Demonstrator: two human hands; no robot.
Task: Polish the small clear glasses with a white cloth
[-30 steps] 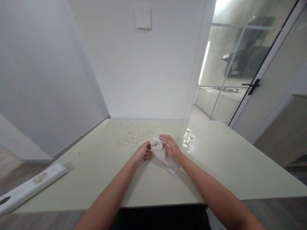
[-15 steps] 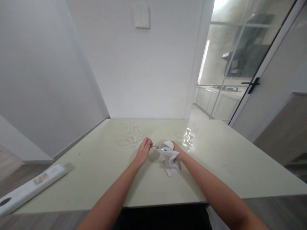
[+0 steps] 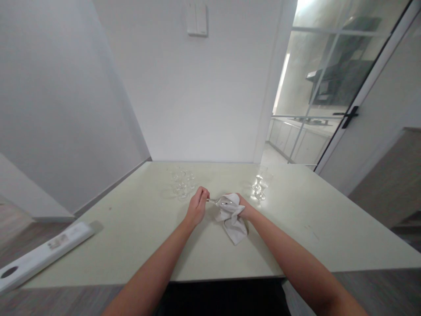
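A stemmed glass (image 3: 226, 202) lies sideways between my hands, above the pale table. My left hand (image 3: 198, 204) is closed on its stem end, with the foot hidden by the fingers. Around the bowl, on the right, is a white cloth (image 3: 235, 228), and one end of it hangs down toward the tabletop. My right hand (image 3: 242, 206) grips the cloth and the bowl through it, its fingers mostly covered.
Several clear stemmed glasses (image 3: 183, 182) stand together at the back left of the table (image 3: 131, 245). Two more stemmed glasses (image 3: 261, 188) stand at the back right. A long white object (image 3: 49, 254) lies along the left edge. Behind are a wall and a glazed door.
The cloth has shifted slightly around the bowl, showing more of the glass. Both hands keep their hold in nearly the same place. The view has tilted a little.
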